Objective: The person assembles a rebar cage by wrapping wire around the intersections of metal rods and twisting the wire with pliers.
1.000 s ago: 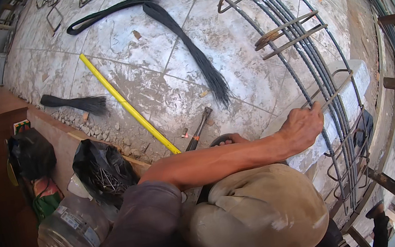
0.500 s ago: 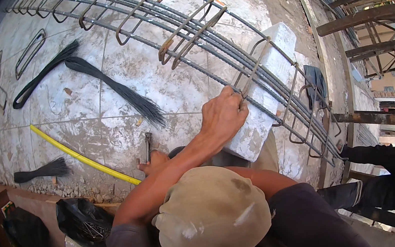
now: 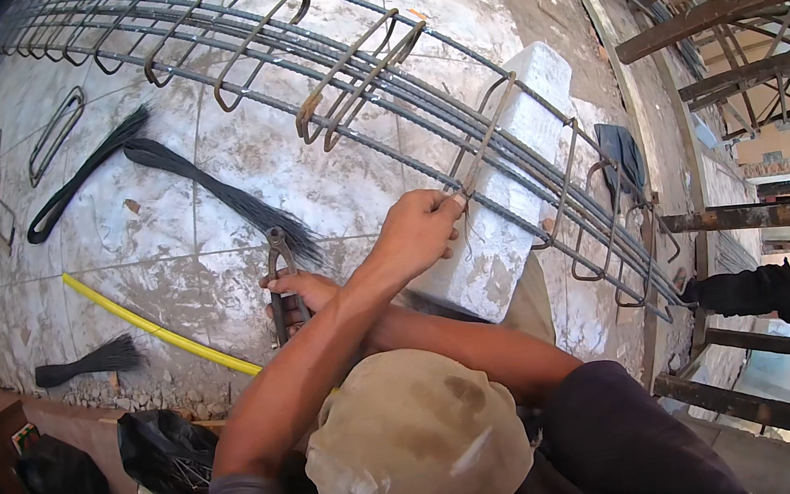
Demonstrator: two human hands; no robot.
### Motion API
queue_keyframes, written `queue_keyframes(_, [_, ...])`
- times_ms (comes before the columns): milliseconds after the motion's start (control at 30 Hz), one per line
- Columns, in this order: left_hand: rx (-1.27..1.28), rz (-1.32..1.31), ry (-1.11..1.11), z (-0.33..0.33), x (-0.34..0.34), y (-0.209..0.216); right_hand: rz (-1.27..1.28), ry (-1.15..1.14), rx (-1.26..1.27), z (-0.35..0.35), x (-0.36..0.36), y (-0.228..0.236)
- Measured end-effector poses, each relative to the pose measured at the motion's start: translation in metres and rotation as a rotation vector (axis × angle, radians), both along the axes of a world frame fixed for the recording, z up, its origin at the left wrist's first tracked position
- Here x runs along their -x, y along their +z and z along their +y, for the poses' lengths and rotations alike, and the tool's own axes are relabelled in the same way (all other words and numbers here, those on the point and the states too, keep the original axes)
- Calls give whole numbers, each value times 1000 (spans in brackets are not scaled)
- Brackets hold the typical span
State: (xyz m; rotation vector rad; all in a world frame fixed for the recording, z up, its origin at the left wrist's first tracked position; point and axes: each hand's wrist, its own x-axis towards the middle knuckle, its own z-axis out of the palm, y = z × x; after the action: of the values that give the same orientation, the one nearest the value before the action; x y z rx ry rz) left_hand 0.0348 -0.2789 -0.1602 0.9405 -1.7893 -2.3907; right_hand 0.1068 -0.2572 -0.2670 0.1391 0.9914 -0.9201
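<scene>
Long cage of dark ribbed steel bars (image 3: pixel 442 111), running from upper left to lower right, ahead of the crossed forearms; the left hand is the nearer to it.

Toward its lower-right end the cage passes over an oblong white block smeared with mortar (image 3: pixel 480 275), whose long axis lies across the bars. Above the block, a rectangular stirrup of brownish bent steel rod (image 3: pixel 486 138) encircles the bars. The left hand (image 3: pixel 418 232) reaches its near corner, thumb and fingers drawn together; whether they pinch a fine wire there cannot be told at this scale. The right hand (image 3: pixel 299 293), farther left and well apart from the cage, has its fingers wrapped around the handles of dark steel pincers (image 3: pixel 273 262), head pointing away from the body.
</scene>
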Motion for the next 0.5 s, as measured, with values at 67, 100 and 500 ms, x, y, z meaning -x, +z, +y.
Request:
queue_keyframes(67, [-121,47,0,6,12,8,111,-3,133,13,29,-37])
queue_keyframes(100, [-163,37,-54,9,15,9,167,4,176,23,43,-48])
queue_keyframes(500, [-19,-15,-127,-4,18,6,332,568,12,100,124,183])
